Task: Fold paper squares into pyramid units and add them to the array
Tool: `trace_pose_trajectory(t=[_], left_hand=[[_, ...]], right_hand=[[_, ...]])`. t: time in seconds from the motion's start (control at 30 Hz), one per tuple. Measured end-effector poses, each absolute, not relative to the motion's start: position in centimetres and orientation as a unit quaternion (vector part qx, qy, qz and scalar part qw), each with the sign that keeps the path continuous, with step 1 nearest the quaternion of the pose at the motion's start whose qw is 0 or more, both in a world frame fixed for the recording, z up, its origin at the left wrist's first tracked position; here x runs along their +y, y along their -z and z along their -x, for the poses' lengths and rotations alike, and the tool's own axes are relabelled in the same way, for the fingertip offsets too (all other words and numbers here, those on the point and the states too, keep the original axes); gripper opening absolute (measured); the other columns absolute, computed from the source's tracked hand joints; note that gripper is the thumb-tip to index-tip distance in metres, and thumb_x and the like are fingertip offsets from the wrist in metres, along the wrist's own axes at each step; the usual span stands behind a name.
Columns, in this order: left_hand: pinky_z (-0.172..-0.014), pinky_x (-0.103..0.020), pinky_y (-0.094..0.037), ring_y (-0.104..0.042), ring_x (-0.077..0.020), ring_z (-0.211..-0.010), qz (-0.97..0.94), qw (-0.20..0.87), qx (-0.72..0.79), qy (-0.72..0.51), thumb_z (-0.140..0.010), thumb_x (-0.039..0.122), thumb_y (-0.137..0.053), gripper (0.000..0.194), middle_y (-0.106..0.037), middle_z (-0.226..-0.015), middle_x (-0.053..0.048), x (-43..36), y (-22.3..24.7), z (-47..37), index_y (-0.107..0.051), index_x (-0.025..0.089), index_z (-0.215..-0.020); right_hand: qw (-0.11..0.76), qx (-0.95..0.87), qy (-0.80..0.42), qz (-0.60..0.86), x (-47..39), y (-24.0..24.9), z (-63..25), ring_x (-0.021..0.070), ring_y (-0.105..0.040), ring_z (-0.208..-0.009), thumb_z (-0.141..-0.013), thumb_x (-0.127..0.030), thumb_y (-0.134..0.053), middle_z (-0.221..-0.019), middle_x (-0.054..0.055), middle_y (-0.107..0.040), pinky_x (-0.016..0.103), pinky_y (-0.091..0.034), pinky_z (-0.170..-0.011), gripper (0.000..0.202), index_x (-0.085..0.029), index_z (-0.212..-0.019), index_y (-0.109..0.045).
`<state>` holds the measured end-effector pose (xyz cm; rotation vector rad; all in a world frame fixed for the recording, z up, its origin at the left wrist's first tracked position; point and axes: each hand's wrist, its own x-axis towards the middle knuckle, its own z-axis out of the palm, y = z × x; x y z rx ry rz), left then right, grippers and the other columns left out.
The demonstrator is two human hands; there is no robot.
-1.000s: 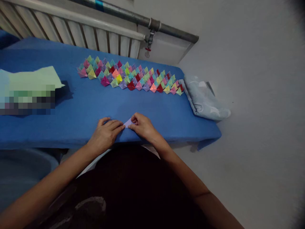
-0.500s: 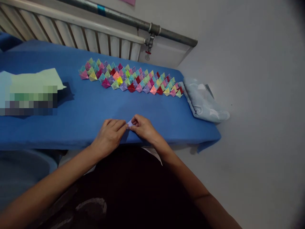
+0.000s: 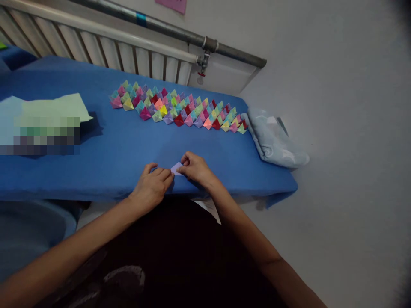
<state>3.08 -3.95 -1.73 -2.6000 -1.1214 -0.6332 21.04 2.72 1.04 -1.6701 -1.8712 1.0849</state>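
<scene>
A small folded piece of lilac paper (image 3: 176, 169) is between my hands near the front edge of the blue-covered table (image 3: 135, 143). My left hand (image 3: 154, 185) pinches its left corner with the fingertips, the index finger partly raised. On the paper's right side my right hand (image 3: 195, 169) grips it between thumb and fingers, which hide that edge. Behind the hands, several small folded paper pieces (image 3: 179, 120) in pink, red, yellow, green, blue and purple stand in slanting rows.
A folded grey-blue cloth (image 3: 272, 139) lies at the table's right end. Pale green paper (image 3: 61, 105) is on the left, partly pixelated. A radiator (image 3: 109, 53) and pipe (image 3: 180, 32) run behind the table. A blue basin (image 3: 35, 226) is below the left front edge.
More of the lilac paper shows between my hands. My left hand has shifted slightly down, with its index finger lifted apart. The view has moved a little.
</scene>
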Motion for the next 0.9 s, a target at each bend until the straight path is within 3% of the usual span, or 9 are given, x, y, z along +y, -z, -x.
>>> trace_pose_trajectory(t=[0.13, 0.33, 0.47, 0.9], left_hand=[[-0.093, -0.046, -0.041, -0.063, -0.0222, -0.084, 0.891, 0.127, -0.377, 0.220, -0.088, 0.002, -0.042, 0.034, -0.071, -0.098, -0.011, -4.0, 1.8, -3.1, -0.068, 0.011, -0.108], [-0.091, -0.044, -0.042, -0.061, -0.0221, -0.082, 0.888, 0.146, -0.385, 0.207, -0.088, 0.002, -0.042, 0.032, -0.070, -0.096, -0.011, -4.1, 1.4, -3.5, -0.069, 0.011, -0.102], [-0.089, -0.045, -0.042, -0.061, -0.0238, -0.083, 0.889, 0.138, -0.400, 0.174, -0.087, 0.001, -0.043, 0.038, -0.069, -0.096, -0.011, -4.0, 1.2, -4.0, -0.064, 0.010, -0.117], [-0.096, -0.049, -0.038, -0.059, -0.0258, -0.091, 0.886, 0.103, -0.442, 0.094, -0.089, 0.004, -0.042, 0.040, -0.067, -0.099, -0.011, -4.5, 0.6, -5.1, -0.063, 0.015, -0.121]], right_hand=[[0.185, -0.654, -0.392, 0.620, 3.0, -1.6, -20.7, 0.0068, -0.047, -0.037, -0.077, -0.014, -0.066, -0.059, -0.010, -0.049, 0.020, -0.037, -0.037, 0.021, -0.022, -0.079, -0.047], [0.138, -0.669, -0.357, 0.637, 3.7, -2.1, -20.3, 0.0084, -0.050, -0.035, -0.082, -0.016, -0.061, -0.052, -0.010, -0.049, 0.019, -0.038, -0.038, 0.016, -0.022, -0.081, -0.046], [0.129, -0.674, -0.343, 0.641, 3.7, -2.3, -20.2, 0.0094, -0.051, -0.035, -0.083, -0.018, -0.060, -0.050, -0.009, -0.048, 0.020, -0.039, -0.038, 0.015, -0.022, -0.079, -0.046], [0.183, -0.675, -0.377, 0.608, 3.4, -1.7, -20.7, 0.0082, -0.047, -0.037, -0.080, -0.024, -0.068, -0.052, -0.008, -0.050, 0.021, -0.036, -0.039, 0.022, -0.022, -0.074, -0.047]])
